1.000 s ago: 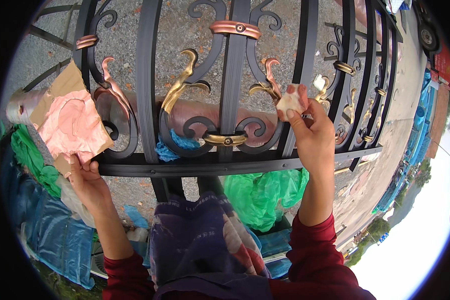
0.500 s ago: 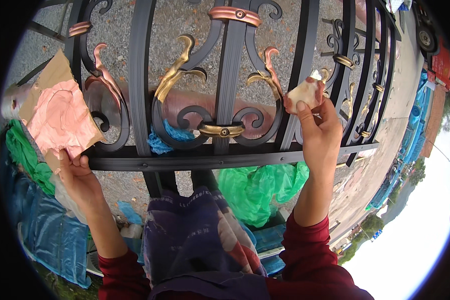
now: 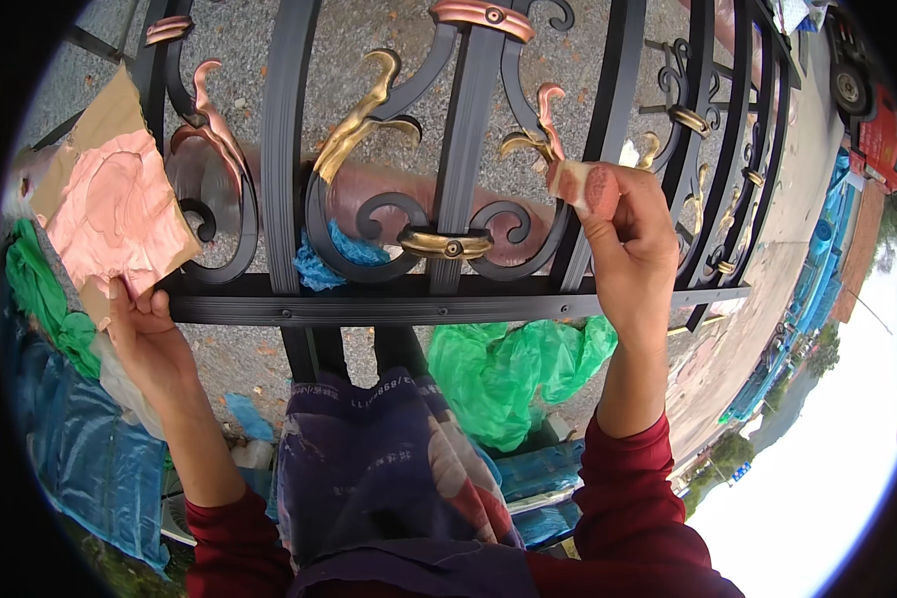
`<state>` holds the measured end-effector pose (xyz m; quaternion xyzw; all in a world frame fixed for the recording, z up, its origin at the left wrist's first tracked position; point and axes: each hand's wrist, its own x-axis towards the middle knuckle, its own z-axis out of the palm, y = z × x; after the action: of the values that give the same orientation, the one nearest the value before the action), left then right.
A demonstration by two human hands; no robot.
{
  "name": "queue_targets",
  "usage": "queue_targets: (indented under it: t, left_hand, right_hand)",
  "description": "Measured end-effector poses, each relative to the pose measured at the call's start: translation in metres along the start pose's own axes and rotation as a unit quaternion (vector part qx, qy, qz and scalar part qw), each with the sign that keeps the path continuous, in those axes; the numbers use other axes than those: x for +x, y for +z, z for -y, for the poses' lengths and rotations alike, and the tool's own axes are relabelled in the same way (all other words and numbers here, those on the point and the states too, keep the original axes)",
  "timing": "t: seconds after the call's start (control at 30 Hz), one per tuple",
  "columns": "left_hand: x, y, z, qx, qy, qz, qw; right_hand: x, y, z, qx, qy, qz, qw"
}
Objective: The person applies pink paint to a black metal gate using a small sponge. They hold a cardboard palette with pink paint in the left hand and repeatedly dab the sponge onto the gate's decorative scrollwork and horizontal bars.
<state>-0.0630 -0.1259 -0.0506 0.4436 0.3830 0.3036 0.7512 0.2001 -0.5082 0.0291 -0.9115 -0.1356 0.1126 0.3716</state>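
My left hand (image 3: 154, 344) grips the lower edge of a piece of cardboard (image 3: 112, 108), its thumb and fingers closed on it. A thick smear of copper-pink paint (image 3: 115, 204) covers most of the cardboard. Between the thumb and fingers of my right hand (image 3: 636, 244) is a small pale sponge (image 3: 585, 187) with copper-pink stains. It is at the base of a leaf ornament (image 3: 548, 120) on a black metal fence panel (image 3: 456, 149); whether it touches is hard to tell. That leaf is copper-pink and gold, while the leaf ornament (image 3: 354, 125) to its left is gold.
Green plastic sheeting (image 3: 513, 374) lies below the panel's bottom rail (image 3: 448, 307). Blue plastic (image 3: 90, 448) is at the lower left, and a crumpled blue bag (image 3: 324, 267) shows behind the scrolls. A wrapped roll (image 3: 409, 194) lies behind the bars. A red vehicle (image 3: 879, 130) stands far right.
My right hand has turned and the sponge has shifted left to the right-hand leaf ornament, showing its stained side. My left hand still holds the cardboard, slightly higher in view.
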Motion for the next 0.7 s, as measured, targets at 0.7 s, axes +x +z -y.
queue_targets:
  t: [0.7]
  left_hand:
    - [0.001, -0.005, 0.003, -0.007, 0.026, -0.023, 0.999]
  right_hand:
    - [0.032, -0.024, 0.011, -0.187, -0.165, 0.213, 0.945]
